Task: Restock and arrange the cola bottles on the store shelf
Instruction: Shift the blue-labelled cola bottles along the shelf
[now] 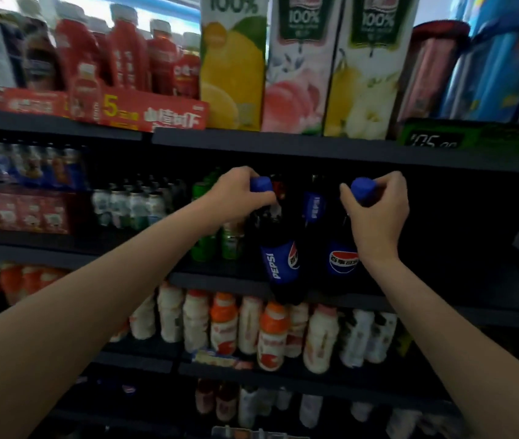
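Two dark cola bottles with blue caps and blue labels hang in front of the dark middle shelf (pixel 220 282). My left hand (pixel 239 193) grips the neck of the left cola bottle (pixel 278 258), which tilts with its base over the shelf's front edge. My right hand (pixel 378 213) grips the neck of the right cola bottle (pixel 342 259), which stands more upright. A third cola bottle (pixel 313 205) stands further back on the shelf between them.
Green bottles (pixel 202 245) stand just left of the colas, with pale bottles (pixel 131 205) further left. The shelf space to the right is dark. Juice cartons (pixel 296 64) line the shelf above. White and orange milk drink bottles (pixel 271 337) fill the shelf below.
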A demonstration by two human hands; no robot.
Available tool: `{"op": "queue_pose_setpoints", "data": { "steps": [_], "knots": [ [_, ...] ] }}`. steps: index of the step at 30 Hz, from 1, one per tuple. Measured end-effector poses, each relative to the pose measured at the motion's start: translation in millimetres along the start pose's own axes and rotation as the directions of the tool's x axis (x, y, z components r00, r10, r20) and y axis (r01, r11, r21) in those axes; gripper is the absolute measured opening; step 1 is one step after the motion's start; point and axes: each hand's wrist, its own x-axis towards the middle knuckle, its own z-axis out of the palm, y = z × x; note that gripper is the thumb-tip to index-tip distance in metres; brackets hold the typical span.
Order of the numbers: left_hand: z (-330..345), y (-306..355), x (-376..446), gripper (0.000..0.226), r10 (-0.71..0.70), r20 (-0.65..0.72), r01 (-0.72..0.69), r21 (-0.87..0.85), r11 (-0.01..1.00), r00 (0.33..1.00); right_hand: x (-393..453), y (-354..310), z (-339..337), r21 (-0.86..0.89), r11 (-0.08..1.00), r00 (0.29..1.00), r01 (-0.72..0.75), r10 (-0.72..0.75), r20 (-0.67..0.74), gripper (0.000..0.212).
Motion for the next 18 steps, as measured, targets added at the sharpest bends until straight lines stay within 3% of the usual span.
{"op": "queue_pose_setpoints", "data": {
  "steps": [9,14,18],
  "knots": [
    [52.9,21.2,49.7,0.038,-0.121,-0.214,0.108,-0.072,0.992,0.969,34.6,38.4,2.2,0.09,0.995,0.998,0.046,-0.05,0.046,0.028],
    [66.8,20.8,59.8,0.041,-0.099,-0.264,0.073,-0.106,0.992,0.959,41.8,59.3,11.2,0.037,0.986,0.968,-0.16,0.149,0.199,0.047],
    [78.1,26.6,61.9,0.042,-0.068,-0.235,0.025,-0.181,0.983,0.97,53.7,78.8,5.4,0.047,0.931,0.846,-0.362,0.307,0.437,0.074]
  ]
}}
